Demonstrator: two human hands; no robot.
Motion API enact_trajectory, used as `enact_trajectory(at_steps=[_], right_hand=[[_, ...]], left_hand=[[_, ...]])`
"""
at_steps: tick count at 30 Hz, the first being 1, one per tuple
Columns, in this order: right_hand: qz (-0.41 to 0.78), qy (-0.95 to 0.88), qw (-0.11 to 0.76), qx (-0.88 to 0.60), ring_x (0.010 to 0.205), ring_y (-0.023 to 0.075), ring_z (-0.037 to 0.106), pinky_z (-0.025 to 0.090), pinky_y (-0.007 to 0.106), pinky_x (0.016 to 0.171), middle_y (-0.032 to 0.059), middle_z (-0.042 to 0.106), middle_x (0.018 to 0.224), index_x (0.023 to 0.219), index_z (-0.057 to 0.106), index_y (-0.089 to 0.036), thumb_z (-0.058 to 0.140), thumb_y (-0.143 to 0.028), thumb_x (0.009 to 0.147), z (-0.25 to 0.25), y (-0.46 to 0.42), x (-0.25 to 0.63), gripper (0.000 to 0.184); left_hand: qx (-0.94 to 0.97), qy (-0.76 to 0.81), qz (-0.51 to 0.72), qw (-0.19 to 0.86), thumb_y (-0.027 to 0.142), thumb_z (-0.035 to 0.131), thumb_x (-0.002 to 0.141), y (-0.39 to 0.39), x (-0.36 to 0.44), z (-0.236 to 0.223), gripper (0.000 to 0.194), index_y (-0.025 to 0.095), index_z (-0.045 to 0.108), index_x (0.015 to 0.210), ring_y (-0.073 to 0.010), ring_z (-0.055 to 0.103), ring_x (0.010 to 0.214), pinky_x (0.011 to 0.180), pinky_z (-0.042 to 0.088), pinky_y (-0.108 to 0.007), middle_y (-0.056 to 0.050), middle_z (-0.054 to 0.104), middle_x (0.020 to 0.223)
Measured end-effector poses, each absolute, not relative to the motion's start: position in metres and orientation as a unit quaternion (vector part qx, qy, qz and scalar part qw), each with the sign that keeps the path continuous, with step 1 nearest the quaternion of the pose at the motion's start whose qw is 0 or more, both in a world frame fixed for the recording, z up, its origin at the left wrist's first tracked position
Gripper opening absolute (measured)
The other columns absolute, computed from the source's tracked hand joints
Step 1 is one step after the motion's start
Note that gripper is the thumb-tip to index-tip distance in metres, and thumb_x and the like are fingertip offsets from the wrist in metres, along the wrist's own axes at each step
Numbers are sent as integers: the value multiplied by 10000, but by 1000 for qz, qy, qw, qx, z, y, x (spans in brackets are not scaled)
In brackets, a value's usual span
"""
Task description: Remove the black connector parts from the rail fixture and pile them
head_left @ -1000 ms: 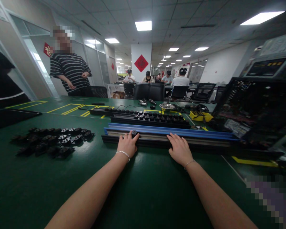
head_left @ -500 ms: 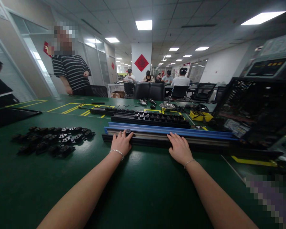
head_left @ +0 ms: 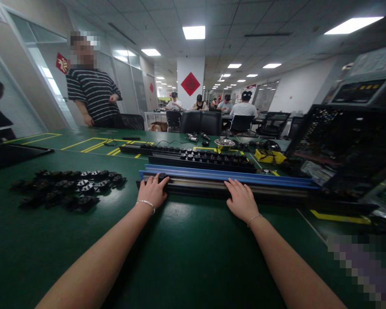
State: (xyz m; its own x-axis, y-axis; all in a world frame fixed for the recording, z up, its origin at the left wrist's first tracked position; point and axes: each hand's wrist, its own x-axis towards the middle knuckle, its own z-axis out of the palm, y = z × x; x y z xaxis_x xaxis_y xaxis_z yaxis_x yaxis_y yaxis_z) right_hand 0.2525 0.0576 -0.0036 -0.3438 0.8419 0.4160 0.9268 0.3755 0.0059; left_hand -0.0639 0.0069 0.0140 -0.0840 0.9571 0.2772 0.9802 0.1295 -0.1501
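A long black rail [head_left: 206, 189] with a metallic strip lies crosswise in front of me, with a blue rail [head_left: 231, 173] just behind it. Near the black rail's left end, my left hand [head_left: 153, 192] has its thumb and fingers around a small black socket-like module [head_left: 162, 176], which sits at the strip. My right hand [head_left: 242, 199] rests farther right with fingers stretched over the black rail's near edge. On the left side of the green table [head_left: 186, 249], several similar black modules [head_left: 83, 186] lie in rows.
Behind the blue rail are more black rails [head_left: 206, 163] fitted with modules. A metal bowl [head_left: 224, 143], tools [head_left: 191, 137] and a yellow container [head_left: 270, 156] stand farther back. A dark rack [head_left: 337, 150] rises at right. One person [head_left: 93, 94] stands across the table at left.
My left hand has slid left along the black rail together with the small black module. My right hand stays nearly in place.
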Motion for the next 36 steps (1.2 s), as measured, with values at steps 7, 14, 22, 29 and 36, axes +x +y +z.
enact_trajectory(at_steps=[7,14,22,29,36], right_hand=[[-118,-811,173,-546,1315,219,336,212,438,1089,60,422,1423,1340,447,-205,423,-166,746,-4,58,253,596],[-115,-810,169,-550,1319,212,329,206,426,1090,48,414,1430,1333,454,-191,405,-175,758,-3,58,252,578],[-120,-808,169,-551,1315,210,336,210,425,1088,52,416,1428,1334,453,-198,415,-167,751,-4,58,252,585],[-122,-809,169,-550,1317,210,333,203,423,1089,50,415,1429,1333,454,-192,408,-176,759,-3,58,252,577],[-121,-810,164,-550,1318,209,330,206,421,1089,46,417,1428,1334,450,-201,411,-179,756,-3,58,253,580]], left_hand=[[-646,-749,-34,140,348,464,792,5,-72,16,582,352,364,1366,-313,367,1284,992,294,-503,-77,384,1447],[-638,-756,-33,141,378,449,792,4,-84,16,574,339,374,1360,-319,356,1291,985,297,-531,-96,395,1437],[-622,-772,-32,130,352,453,787,2,-96,18,579,342,373,1360,-301,351,1295,976,343,-480,-66,387,1442],[-608,-783,-25,126,344,436,787,0,-111,19,584,345,358,1366,-304,370,1283,970,362,-475,-69,400,1427],[-605,-784,-32,135,339,430,781,-1,-125,17,577,337,379,1356,-303,390,1268,960,377,-460,-79,420,1409]])
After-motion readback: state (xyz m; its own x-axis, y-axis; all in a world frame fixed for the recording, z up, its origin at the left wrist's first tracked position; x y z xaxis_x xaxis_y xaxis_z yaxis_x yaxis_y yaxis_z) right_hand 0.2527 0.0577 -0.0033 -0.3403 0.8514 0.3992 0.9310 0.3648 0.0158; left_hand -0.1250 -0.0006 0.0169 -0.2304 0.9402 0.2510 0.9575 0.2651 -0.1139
